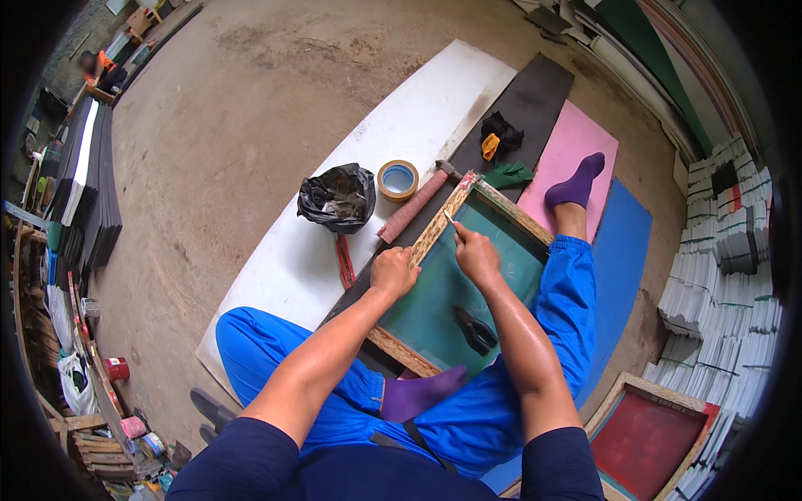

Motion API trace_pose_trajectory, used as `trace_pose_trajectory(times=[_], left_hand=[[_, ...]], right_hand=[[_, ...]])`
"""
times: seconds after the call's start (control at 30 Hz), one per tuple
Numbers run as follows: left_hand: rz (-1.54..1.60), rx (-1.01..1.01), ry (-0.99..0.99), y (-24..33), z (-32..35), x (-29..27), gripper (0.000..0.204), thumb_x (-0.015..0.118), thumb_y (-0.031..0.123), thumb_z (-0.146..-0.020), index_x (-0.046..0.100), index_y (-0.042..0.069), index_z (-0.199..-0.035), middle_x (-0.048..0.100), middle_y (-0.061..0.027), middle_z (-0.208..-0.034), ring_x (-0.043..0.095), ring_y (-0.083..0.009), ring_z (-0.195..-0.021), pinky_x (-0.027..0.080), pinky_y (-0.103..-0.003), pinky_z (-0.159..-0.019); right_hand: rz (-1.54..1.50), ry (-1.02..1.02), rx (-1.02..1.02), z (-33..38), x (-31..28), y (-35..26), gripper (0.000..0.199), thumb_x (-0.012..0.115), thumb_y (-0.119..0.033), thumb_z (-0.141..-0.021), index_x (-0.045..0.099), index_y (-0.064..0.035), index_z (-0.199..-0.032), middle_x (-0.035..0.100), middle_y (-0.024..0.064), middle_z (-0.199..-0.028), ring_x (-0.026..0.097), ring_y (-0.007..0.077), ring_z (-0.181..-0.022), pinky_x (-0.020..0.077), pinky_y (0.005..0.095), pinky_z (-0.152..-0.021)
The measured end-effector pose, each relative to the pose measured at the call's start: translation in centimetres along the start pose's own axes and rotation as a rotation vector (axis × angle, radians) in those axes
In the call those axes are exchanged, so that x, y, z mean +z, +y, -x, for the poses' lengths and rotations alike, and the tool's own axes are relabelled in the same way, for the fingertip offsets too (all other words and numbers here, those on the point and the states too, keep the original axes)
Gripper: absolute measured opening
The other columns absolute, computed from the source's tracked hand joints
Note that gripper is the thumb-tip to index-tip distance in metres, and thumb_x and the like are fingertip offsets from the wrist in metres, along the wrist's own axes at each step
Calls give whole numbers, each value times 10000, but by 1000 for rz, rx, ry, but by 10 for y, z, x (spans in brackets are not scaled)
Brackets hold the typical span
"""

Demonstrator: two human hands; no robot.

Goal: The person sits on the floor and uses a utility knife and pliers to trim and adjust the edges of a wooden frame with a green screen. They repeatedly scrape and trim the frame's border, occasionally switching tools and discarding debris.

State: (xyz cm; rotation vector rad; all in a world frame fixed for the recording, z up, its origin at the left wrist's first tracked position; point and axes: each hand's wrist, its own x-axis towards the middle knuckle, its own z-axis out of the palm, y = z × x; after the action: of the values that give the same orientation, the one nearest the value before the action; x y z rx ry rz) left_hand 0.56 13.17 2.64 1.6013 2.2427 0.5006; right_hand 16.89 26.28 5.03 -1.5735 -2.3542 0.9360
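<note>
A wooden screen frame (442,219) with green mesh (434,288) lies tilted between my legs. My left hand (394,272) is closed over the frame's left rail. My right hand (478,257) is closed round a slim tool with a pale tip (449,217), which points at the inner edge of that same rail; its kind is too small to make out. Black-handled pliers (474,331) rest on the mesh below my right hand. Alongside the left rail lies a hammer (415,204) with a red-wrapped handle.
A black-bagged bin (337,199) and a tape roll (398,180) stand on the white board (292,242). Black and orange cloth (499,138) lies beyond the frame. At right are stacked white bundles (697,292) and a red screen (647,438). A person (102,73) sits far left.
</note>
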Motion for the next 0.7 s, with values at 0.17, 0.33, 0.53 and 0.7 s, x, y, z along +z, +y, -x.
trace_pose_trajectory(times=[0.17,0.33,0.53,0.7], left_hand=[[-32,5,-17,6,-3,2,366,820,311,-806,705,42,-1025,699,-143,-949,707,-345,-931,576,-444,-847],[-63,-1,-1,-2,1,2,369,812,318,-817,700,46,-1039,701,-142,-968,709,-342,-935,576,-447,-848],[-87,9,-22,-2,-1,5,366,807,326,-826,696,45,-1033,702,-145,-989,710,-343,-937,577,-450,-849],[-75,4,-12,1,0,4,369,803,337,-832,694,46,-1031,703,-145,-994,708,-340,-956,576,-447,-859]], right_hand=[[-166,9,-60,-17,18,41,367,576,-251,-1003,663,-202,-1356,733,242,-1044,697,445,-1007,549,512,-891],[46,-56,16,5,-12,-5,364,600,-249,-1000,677,-162,-1345,726,259,-1088,704,422,-1051,539,473,-935],[-386,-56,-34,-22,28,46,377,573,-303,-1015,637,-279,-1386,727,261,-1031,700,451,-986,547,541,-858],[-14,78,-58,-2,16,24,401,625,-229,-987,651,-118,-1372,750,224,-1023,743,387,-944,566,482,-792]])
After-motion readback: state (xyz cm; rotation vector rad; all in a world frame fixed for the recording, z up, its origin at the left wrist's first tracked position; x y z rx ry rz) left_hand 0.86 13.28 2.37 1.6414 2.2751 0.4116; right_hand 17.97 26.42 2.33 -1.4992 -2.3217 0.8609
